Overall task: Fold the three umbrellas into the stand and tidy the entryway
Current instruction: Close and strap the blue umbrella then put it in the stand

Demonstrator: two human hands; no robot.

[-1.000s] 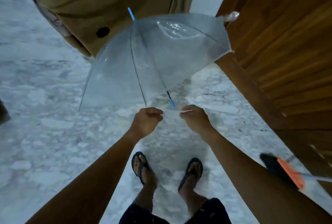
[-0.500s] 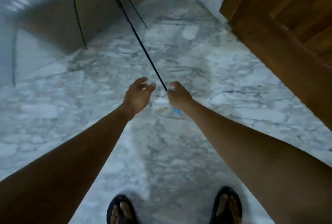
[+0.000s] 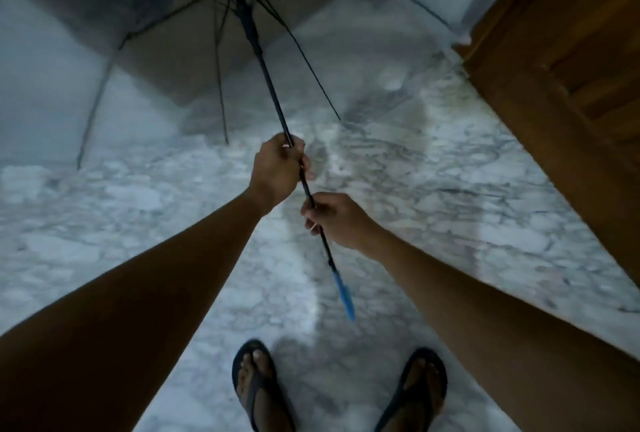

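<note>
1. Clear plastic umbrella with black metal ribs and a thin black shaft (image 3: 258,50): the canopy is open and fills the upper left and upper centre of the frame, inner side toward the camera. The shaft slants down to the lower centre.
2. Left hand (image 3: 277,168): at frame centre, fingers curled tight round the shaft.
3. Right hand (image 3: 337,220): just below and right of the left hand, fingers wrapped round the same shaft. The hands are near each other but apart.
4. Straight blue handle (image 3: 343,293): at the shaft's lower end, projecting below the right hand.
5. Surroundings: white-grey marble floor (image 3: 450,189); brown wooden door (image 3: 571,67) along the right edge; dark flip-flop sandals (image 3: 258,386) on both feet, bottom centre.
</note>
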